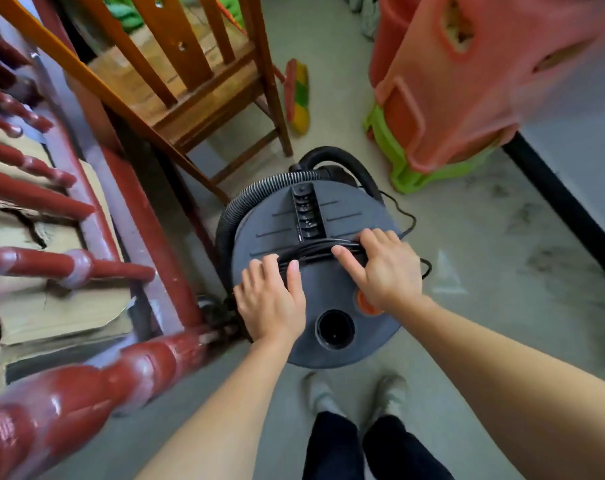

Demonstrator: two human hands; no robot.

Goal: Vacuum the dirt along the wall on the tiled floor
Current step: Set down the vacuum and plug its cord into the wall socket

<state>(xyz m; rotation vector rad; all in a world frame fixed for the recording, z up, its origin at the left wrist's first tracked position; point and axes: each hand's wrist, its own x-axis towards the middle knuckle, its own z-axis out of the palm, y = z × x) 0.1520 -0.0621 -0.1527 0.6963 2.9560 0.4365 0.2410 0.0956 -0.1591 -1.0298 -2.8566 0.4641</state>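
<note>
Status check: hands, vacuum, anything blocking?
Both hands, left hand and right hand, on cord bundle atop vacuum. Dirt by wall. Stools ahead.

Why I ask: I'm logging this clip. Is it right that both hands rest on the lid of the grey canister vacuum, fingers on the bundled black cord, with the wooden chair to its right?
Not quite. The head view shows the left hand and right hand on the canister vacuum, fingers on the black cord, but the wooden chair stands to its left; stacked plastic stools are on the right.

Wooden chair [204,98], broom [298,95], stacked plastic stools [467,81].
</note>
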